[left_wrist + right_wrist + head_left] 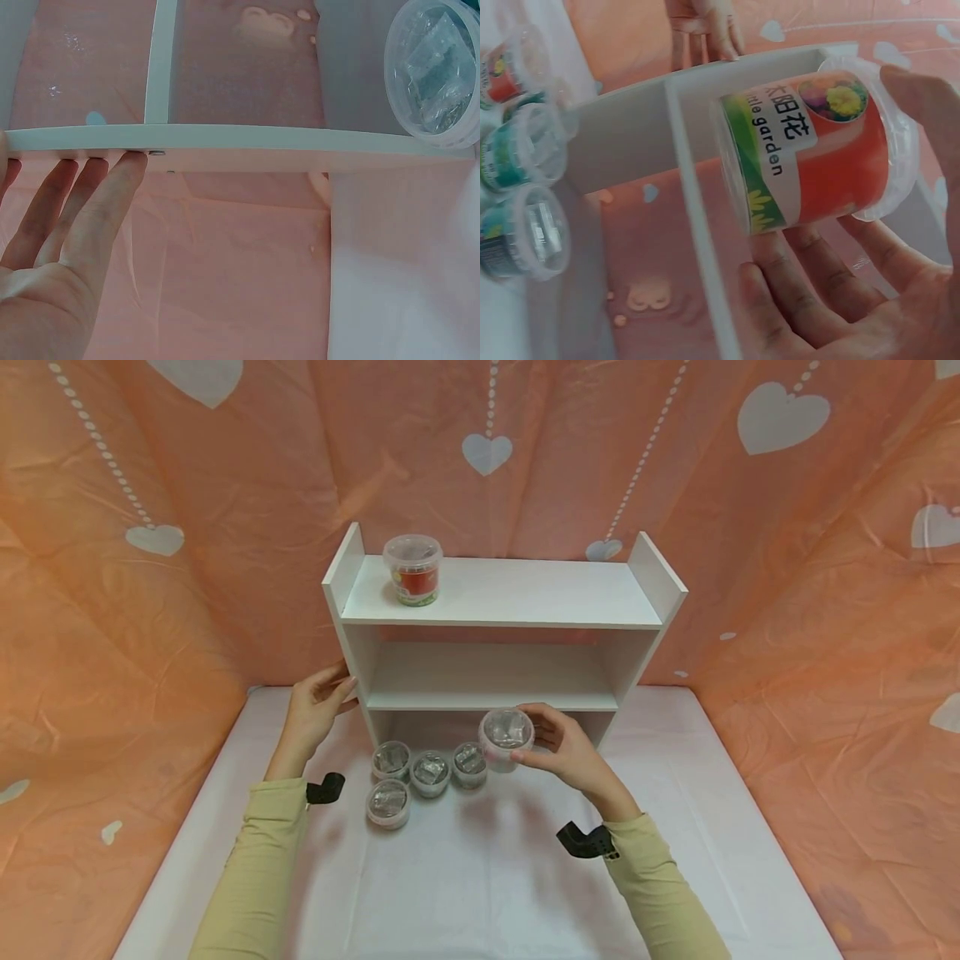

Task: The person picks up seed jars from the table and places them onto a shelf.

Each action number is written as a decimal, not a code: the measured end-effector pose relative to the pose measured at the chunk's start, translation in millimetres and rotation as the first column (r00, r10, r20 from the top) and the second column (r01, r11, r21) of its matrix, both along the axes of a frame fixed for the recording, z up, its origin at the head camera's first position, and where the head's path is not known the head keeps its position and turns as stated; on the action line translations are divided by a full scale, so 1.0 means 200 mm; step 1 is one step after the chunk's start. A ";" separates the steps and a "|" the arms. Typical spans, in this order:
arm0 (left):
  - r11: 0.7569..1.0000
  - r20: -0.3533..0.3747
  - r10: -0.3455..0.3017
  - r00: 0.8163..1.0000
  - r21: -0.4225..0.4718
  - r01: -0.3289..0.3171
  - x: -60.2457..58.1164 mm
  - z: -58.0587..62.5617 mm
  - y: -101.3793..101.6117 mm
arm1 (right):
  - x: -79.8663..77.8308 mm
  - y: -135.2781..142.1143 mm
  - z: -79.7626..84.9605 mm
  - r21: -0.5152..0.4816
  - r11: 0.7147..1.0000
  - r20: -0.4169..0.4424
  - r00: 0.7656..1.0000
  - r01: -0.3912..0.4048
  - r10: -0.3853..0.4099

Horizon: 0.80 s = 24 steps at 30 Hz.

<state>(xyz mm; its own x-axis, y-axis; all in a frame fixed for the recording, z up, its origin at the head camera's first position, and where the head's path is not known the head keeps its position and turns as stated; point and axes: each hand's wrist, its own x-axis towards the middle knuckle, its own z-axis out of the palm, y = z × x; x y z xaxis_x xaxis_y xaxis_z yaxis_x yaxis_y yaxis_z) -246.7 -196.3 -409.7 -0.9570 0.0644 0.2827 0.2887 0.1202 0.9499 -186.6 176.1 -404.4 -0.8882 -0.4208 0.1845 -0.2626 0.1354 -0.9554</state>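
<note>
My right hand (564,752) grips a lidded plastic cup (507,737) by its sides, above the table in front of the shelf. In the right wrist view this cup (814,150) lies sideways across the picture, with a red and green "little garden" flower label and a clear lid. Fingers of my left hand (311,714) rest against the left side panel of the white shelf (491,675); the left wrist view shows these fingers (105,217) straight, tips at the panel. Another lidded cup with a red label (414,572) stands on the top board at the left.
Several lidded cups (430,772) stand on the white-covered table (480,893) before the shelf's lower left. Their lids show silvery packets inside. An orange cloth (555,460) with white hearts hangs behind and at both sides. The shelf's raised right side panel (656,581) borders the top board.
</note>
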 end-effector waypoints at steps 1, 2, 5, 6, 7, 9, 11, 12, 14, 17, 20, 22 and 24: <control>1.000 0.000 0.001 1.000 0.002 -0.001 0.00 0.00 0.00 | 0.00 0.00 0.01 -0.007 1.000 0.005 1.000 0.007 -0.007; 1.000 -0.001 0.002 1.000 0.001 -0.002 0.00 0.00 0.00 | 0.00 0.00 0.03 -0.012 1.000 0.006 1.000 0.010 -0.010; 1.000 0.002 0.005 1.000 -0.002 -0.005 0.00 0.01 0.00 | 0.00 0.00 0.07 -0.022 0.999 0.009 1.000 0.024 -0.024; 1.000 0.003 0.005 1.000 -0.004 -0.005 0.00 0.01 0.00 | -0.01 0.00 0.09 -0.022 0.999 0.005 1.000 0.026 -0.026; 1.000 0.004 0.005 1.000 -0.005 -0.005 0.00 0.01 0.00 | -0.01 0.00 0.11 -0.023 0.999 0.002 1.000 0.026 -0.026; 1.000 0.005 0.006 1.000 -0.006 -0.005 0.00 0.01 0.00 | -0.01 0.00 0.13 -0.023 0.999 -0.010 1.000 0.023 -0.023; 1.000 0.004 0.005 1.000 -0.004 -0.005 0.00 0.01 0.00 | -0.01 -0.01 0.16 -0.030 0.999 -0.024 1.000 0.014 -0.015; 1.000 0.003 0.004 1.000 -0.003 -0.004 0.00 0.01 0.00 | -0.02 -0.01 0.18 -0.031 0.999 -0.030 0.999 0.012 -0.013; 1.000 0.002 0.003 1.000 -0.002 -0.003 0.00 0.01 0.00 | -0.03 -0.01 0.20 -0.035 0.999 -0.045 0.999 0.005 -0.007; 1.000 0.002 0.002 1.000 -0.003 -0.002 0.00 0.01 0.00 | -0.04 -0.02 0.24 -0.046 0.999 -0.065 0.998 -0.002 -0.001; 1.000 0.005 0.001 1.000 -0.005 -0.001 0.00 0.01 0.00 | -0.05 -0.03 0.28 -0.056 0.998 -0.087 0.996 -0.005 0.000; 1.000 0.006 -0.001 1.000 -0.009 0.001 0.00 0.01 0.00 | -0.05 -0.03 0.30 -0.060 0.998 -0.102 0.995 -0.004 -0.002; 1.000 0.006 -0.001 1.000 -0.009 0.001 0.00 0.01 0.00 | -0.06 -0.03 0.32 -0.059 0.998 -0.122 0.993 -0.003 -0.004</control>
